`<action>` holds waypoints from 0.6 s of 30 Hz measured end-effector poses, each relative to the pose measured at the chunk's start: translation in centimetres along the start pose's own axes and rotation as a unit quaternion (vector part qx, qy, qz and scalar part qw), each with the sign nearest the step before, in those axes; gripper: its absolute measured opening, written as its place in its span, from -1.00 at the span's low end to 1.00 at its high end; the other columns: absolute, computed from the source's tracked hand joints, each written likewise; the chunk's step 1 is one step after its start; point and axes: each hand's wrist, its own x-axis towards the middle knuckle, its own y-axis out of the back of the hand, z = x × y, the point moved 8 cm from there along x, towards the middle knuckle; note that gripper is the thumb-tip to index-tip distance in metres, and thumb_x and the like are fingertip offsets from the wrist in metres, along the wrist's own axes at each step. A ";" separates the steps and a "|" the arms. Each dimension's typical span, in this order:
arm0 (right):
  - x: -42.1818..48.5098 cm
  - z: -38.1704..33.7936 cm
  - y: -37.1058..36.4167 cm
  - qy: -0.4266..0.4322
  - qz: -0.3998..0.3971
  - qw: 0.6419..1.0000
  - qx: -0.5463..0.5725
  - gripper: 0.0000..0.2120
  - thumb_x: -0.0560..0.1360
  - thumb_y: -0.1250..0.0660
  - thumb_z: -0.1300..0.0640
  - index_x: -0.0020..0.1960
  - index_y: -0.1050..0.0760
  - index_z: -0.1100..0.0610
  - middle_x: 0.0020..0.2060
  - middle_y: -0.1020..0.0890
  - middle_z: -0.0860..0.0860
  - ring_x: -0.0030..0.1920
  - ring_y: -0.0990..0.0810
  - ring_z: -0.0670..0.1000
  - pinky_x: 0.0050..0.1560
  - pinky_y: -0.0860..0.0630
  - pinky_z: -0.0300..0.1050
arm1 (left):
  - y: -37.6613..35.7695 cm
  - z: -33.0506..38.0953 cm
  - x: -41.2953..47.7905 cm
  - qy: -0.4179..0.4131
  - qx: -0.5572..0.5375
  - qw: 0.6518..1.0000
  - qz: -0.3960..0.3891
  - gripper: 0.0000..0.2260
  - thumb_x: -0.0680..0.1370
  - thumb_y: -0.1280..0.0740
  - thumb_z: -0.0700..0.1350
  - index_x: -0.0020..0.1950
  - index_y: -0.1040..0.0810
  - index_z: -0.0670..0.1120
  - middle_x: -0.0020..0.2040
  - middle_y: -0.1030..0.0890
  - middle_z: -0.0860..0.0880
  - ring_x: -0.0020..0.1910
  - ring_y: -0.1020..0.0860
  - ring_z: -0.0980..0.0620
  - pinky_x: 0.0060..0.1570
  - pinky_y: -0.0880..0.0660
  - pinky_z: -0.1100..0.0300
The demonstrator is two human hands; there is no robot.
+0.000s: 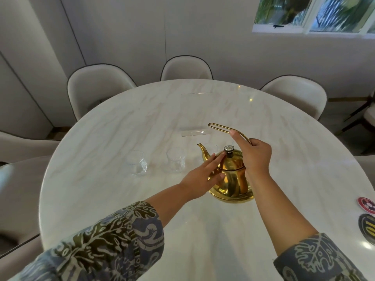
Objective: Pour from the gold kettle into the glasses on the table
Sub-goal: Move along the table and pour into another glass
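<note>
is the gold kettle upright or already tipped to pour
Upright. The gold kettle sits flat on the table, spout up. The right hand grips its handle; the left hand fingers rest on the lid.

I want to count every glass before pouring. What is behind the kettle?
Behind the kettle, faint rims of what look like more glasses show beside its spout and lid knob, and a clear stand farther back. The kettle and right hand cover the rest.

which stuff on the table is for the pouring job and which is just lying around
For the job:
kettle
left glass
right glass
a third glass behind the spout, barely visible

Lying about:
clear stand
two round coasters at the table's right edge
</note>
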 end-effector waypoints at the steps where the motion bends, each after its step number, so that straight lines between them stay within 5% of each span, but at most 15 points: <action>1: -0.3 -0.2 -0.6 0.002 -0.006 1.000 -0.001 -0.41 0.30 -0.53 -0.16 -0.52 -0.24 0.16 -0.58 -0.26 0.02 -0.48 -0.23 0.00 -0.30 -0.30 -0.05 | 0.3 -0.2 -0.4 0.002 -0.001 1.000 0.002 -0.48 0.61 -0.08 0.11 0.50 0.11 0.25 0.56 0.04 0.10 0.41 -0.35 -0.04 0.28 -0.35 0.12; 9: -1.3 -1.4 -4.9 0.011 -0.049 0.998 -0.028 -0.42 0.30 -0.51 -0.20 -0.53 -0.26 0.15 -0.66 -0.27 -0.10 -0.50 -0.25 -0.02 -0.29 -0.32 -0.03 | 2.4 -3.1 -2.2 0.024 -0.041 0.999 0.018 -0.48 0.61 -0.08 0.11 0.50 0.10 0.26 0.57 0.00 0.06 0.48 -0.23 -0.06 0.37 -0.23 0.10; 18: -1.2 -3.1 -9.1 0.067 -0.088 0.980 -0.163 -0.38 0.31 -0.43 -0.29 -0.49 -0.25 0.18 -0.57 -0.27 0.03 -0.47 -0.24 0.02 -0.32 -0.26 -0.06 | 2.6 -6.3 -2.2 0.048 -0.118 0.992 0.002 -0.49 0.59 -0.07 0.18 0.46 0.11 0.35 0.56 -0.09 0.07 0.48 -0.21 -0.06 0.45 -0.19 0.00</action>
